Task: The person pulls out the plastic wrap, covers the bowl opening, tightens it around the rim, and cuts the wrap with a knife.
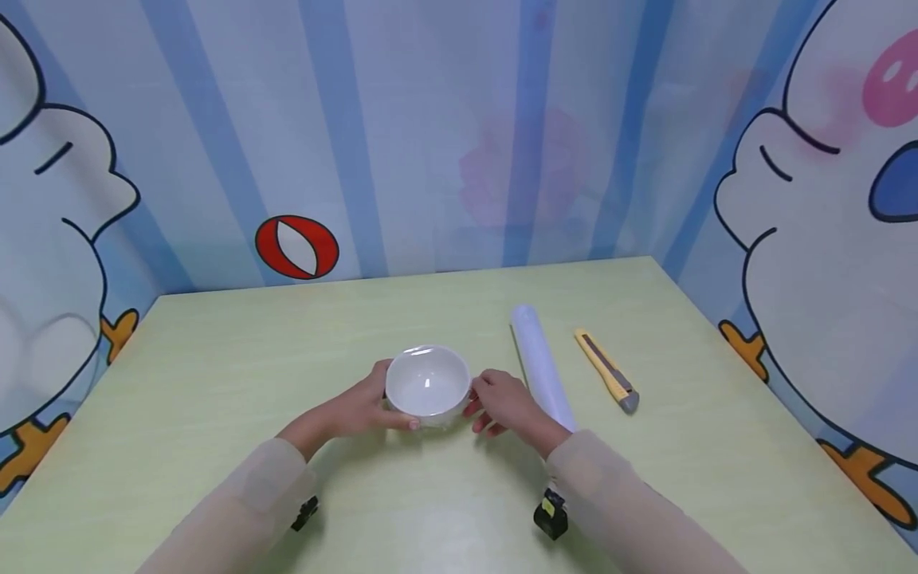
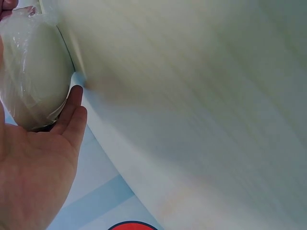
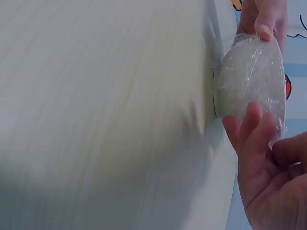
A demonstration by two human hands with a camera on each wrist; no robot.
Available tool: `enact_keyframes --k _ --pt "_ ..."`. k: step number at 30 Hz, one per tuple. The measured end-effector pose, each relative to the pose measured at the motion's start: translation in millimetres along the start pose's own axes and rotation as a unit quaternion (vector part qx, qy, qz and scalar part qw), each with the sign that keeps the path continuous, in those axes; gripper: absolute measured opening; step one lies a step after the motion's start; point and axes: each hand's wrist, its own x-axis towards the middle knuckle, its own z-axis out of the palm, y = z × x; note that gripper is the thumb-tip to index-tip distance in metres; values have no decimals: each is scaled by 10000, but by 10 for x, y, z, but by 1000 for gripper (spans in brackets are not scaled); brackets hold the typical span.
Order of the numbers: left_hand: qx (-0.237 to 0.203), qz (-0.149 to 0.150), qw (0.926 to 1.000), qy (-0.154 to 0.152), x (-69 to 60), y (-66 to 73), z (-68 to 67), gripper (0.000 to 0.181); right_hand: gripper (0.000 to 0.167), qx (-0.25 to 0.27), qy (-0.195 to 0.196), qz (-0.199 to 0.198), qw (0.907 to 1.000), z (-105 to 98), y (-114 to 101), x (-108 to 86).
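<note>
A white bowl [image 1: 428, 381] stands in front of me, with clear plastic wrap [image 3: 250, 67] clinging to its outside. My left hand [image 1: 358, 405] grips the bowl from the left, thumb along the near side and the other fingers around the far side. At the bowl's right edge, thumb and index finger of my right hand [image 1: 505, 402] pinch the wrap near the rim. The remaining right fingers are loosely spread beside the bowl's wall, as the right wrist view shows. Fingertips of the left hand are partly hidden behind the bowl in the head view.
Right of the bowl lies a roll of plastic wrap [image 1: 539, 359], its near end partly hidden by my right forearm. A yellow box cutter [image 1: 601, 363] rests farther right on the pale table [image 1: 237, 359]. Printed curtains [image 1: 430, 143] border the table's back and sides.
</note>
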Motion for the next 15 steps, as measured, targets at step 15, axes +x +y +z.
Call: enact_keyframes --k 15 --pt "40 18 9999 -94 -4 -15 1 100 35 -1457 445 -50 9883 134 51 177"
